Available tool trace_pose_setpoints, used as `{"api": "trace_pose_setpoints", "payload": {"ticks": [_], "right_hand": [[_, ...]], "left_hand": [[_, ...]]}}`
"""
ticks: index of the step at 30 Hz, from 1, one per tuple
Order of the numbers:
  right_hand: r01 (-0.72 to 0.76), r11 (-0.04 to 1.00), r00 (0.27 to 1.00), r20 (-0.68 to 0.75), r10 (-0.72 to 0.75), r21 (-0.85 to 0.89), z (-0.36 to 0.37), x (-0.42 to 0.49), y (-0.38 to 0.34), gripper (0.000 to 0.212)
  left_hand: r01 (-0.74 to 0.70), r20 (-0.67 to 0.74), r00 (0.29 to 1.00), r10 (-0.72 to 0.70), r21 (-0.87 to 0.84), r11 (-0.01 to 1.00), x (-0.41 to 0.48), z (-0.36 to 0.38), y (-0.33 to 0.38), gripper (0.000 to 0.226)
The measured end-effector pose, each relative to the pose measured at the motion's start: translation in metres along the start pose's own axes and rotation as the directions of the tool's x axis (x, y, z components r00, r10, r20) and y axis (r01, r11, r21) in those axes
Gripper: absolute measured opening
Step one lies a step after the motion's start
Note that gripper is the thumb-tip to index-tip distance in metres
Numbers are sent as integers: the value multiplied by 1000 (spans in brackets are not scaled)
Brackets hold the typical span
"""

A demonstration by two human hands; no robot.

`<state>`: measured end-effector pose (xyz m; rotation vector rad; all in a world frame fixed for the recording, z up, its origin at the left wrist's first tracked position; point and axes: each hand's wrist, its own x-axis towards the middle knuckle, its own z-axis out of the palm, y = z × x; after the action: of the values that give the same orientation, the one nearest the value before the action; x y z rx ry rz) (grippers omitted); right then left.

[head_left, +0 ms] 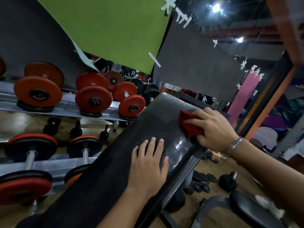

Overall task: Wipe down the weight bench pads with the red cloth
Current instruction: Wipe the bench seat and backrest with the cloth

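Observation:
A long black weight bench pad (115, 162) runs diagonally from the lower left to the upper right of the head view. My right hand (213, 127) presses a folded red cloth (189, 124) against the pad near its far right edge. My left hand (148, 167) lies flat on the middle of the pad, fingers spread, holding nothing. A wet sheen shows on the pad just below the cloth. A silver bracelet sits on my right wrist.
A rack of red and black dumbbells (92, 99) stands to the left of the bench, with kettlebells (76, 129) on the floor under it. Small dumbbells (202, 181) lie on the floor to the right. Another black seat pad (251, 209) is at the lower right.

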<state>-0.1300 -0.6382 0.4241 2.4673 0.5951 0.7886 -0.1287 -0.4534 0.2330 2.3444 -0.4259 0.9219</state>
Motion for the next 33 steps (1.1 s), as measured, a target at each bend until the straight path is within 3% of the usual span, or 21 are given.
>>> {"api": "trace_pose_setpoints", "payload": {"ticks": [5,7,10,12,16,18,22,26,30,33], "right_hand": [[-179,974,982,30,185,-137,11,51,-35,54],[-119,986,990,63,127,-116,20,58,-51,53],[108,993,988,119,-103,-40,20,51,-53,57],[159,987,981,118,-155,-21,17,50,-37,56],[-76,993,995,50,81,-93,14,75,-23,55],[-122,980,989,59,132,-155,19,90,-36,52],[-2,997,991,131,13,-81,32,95,-62,60],[104,993,988,108,-109,50,29,84,-51,58],[-46,987,998,31,51,-152,38,107,-54,49],[-57,975,996,59,72,-216,50,126,-75,48]], "left_hand": [[-3,26,1000,3,4,1000,1,-2,-1,56],[-13,29,1000,13,5,1000,1,-2,-3,56],[-15,28,999,14,1,1000,2,-1,-5,54],[-12,23,1000,13,-10,1000,3,-1,-4,54],[-62,-17,998,61,-40,997,17,-12,-10,46],[-80,-46,996,78,-56,995,31,-19,-19,39],[54,-48,997,-56,-51,997,58,-16,-42,57],[136,100,987,-129,-62,989,59,-2,-63,65],[133,79,989,-128,-68,989,54,0,-68,68],[131,69,989,-127,-61,989,55,1,-70,67]]}}
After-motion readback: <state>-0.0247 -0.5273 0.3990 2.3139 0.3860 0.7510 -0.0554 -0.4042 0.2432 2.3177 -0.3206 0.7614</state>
